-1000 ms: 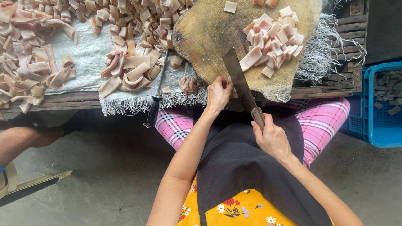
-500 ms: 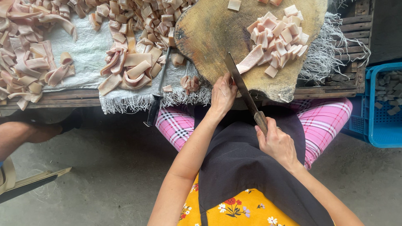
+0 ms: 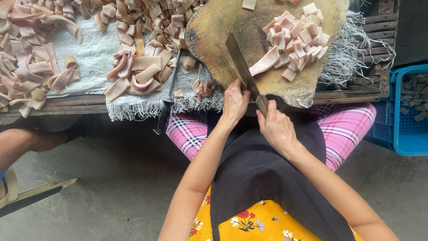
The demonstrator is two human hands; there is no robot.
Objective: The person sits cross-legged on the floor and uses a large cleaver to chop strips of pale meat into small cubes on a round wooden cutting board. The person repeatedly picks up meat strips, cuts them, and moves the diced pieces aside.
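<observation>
Firmly, right hand (image 3: 276, 127) grip on cleaver (image 3: 243, 67) handle, left hand (image 3: 235, 101) beside blade

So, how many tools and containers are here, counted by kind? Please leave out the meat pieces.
Cleaver: 1
Sharpening steel: 1
Cutting block: 1
Blue crate: 1
Total: 4
The right hand grips the cleaver's handle; the left hand is against its blade.

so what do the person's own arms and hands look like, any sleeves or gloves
Both arms are bare to above the elbow, with no sleeves in view. The left hand and right hand wear no gloves, and no rings, watch or bracelets show on either.
</observation>
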